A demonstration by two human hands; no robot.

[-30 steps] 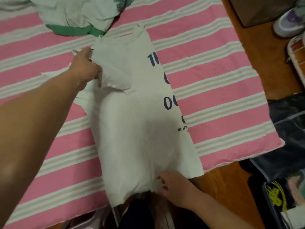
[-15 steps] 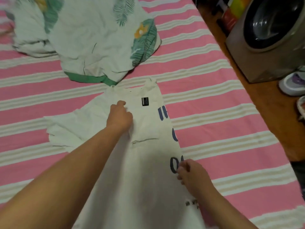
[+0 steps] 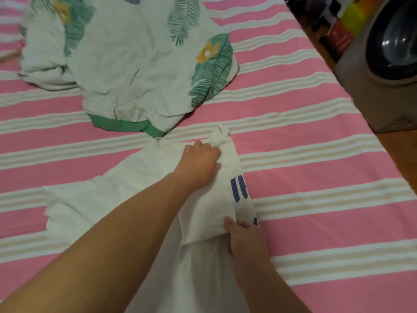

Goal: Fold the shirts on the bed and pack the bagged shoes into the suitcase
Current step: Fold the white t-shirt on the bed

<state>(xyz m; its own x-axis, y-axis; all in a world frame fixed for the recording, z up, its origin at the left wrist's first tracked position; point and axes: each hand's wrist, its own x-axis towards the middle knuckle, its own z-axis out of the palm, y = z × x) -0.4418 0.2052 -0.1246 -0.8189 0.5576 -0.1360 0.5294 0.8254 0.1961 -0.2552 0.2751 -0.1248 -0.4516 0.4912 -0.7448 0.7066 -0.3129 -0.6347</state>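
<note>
Head view: your left hand (image 3: 199, 160), fingers curled, grips the white shirt (image 3: 126, 199) near its collar, frame centre. Your right hand (image 3: 244, 239), lower centre, pinches a folded edge of the shirt beside blue lettering. Shirt lies partly folded, wrinkled, on the pink striped bed (image 3: 316, 166), under both hands.

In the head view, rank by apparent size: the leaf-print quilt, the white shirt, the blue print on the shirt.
1. Leaf-print quilt and white shirt: look alike in area; the shirt is nearer and partly hidden by the arms, so no ranking.
2. Blue print: far the smallest.
</note>
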